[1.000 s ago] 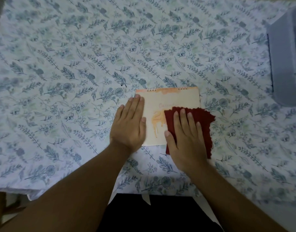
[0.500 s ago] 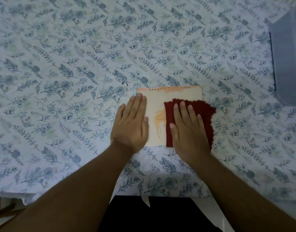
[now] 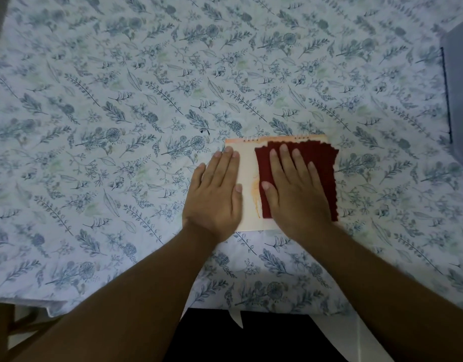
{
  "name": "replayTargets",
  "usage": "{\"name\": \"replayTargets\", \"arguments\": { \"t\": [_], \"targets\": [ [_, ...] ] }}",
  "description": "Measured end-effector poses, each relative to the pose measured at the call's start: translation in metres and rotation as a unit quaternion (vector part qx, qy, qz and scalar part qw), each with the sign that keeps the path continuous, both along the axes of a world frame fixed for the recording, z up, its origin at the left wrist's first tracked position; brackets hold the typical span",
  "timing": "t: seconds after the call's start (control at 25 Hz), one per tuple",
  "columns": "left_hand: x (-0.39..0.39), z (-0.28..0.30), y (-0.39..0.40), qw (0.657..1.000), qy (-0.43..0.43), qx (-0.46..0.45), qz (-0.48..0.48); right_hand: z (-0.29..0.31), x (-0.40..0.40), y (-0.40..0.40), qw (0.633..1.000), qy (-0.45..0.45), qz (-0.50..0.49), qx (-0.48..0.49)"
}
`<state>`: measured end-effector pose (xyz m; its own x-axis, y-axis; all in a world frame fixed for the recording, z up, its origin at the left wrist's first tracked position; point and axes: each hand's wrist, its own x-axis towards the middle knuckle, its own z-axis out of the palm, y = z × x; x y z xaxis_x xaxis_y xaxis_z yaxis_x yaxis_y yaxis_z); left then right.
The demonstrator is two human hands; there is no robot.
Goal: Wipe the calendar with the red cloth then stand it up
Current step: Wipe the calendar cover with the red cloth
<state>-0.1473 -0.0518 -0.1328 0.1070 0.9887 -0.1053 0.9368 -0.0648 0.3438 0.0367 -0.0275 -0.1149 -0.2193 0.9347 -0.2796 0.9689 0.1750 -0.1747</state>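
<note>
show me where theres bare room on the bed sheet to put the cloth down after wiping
Free: the wide sheet left of the left hand, and the stretch beyond the calendar. Crowded: the right hand and red cloth on the calendar, grey box far right.

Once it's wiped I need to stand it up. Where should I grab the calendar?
Probably the spiral-bound far edge of the calendar. It lies flat, and the red cloth and both hands cover its sides. Reach over from the far side, pinch beside the rings and lift.
</note>
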Motion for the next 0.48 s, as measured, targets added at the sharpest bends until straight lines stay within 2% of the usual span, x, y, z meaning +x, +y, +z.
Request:
{"name": "replayTargets", "arguments": {
  "t": [0.12,0.28,0.48],
  "targets": [
    [0.001,0.002,0.0,1.0,0.001,0.003,0.004,0.002,-0.008,-0.003,1.0,0.011,-0.022,0.016],
    [0.001,-0.002,0.0,1.0,0.0,0.007,0.004,0.002,-0.001,-0.066,1.0,0.01,0.025,0.006],
    [0.0,0.001,-0.001,1.0,0.003,0.011,0.006,0.002,-0.026,-0.003,1.0,0.013,0.001,-0.005]
  ]
}}
